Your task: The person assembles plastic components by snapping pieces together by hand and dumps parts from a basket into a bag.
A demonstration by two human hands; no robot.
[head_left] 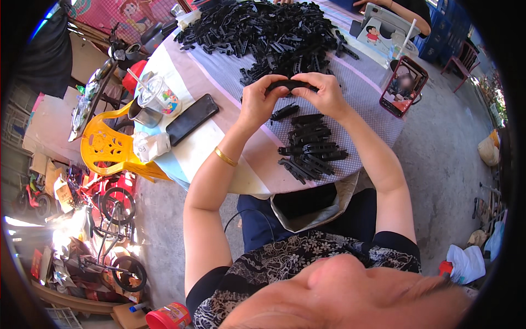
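Between my two hands, above the round table, is a long, dark, slightly curved plastic piece [293, 85]. My left hand [257, 102] pinches its left end with thumb and fingers. At its other end my right hand [327, 97] grips it in the same way. Just below them, a single black plastic piece [284, 112] lies apart on the cloth. Nearer to me, several similar black pieces [313, 143] are laid in a rough column. Beyond my hands spreads a big heap of loose black plastic parts [263, 33]; their exact kind is too small to tell.
On the cloth-covered table [227, 151] left of me lie a dark phone [193, 119], a plastic cup [160, 96] and a metal cup [144, 116]. A propped phone [404, 86] stands at right. An open sack [342, 202] hangs at my lap. A yellow chair [107, 140] touches the left side.
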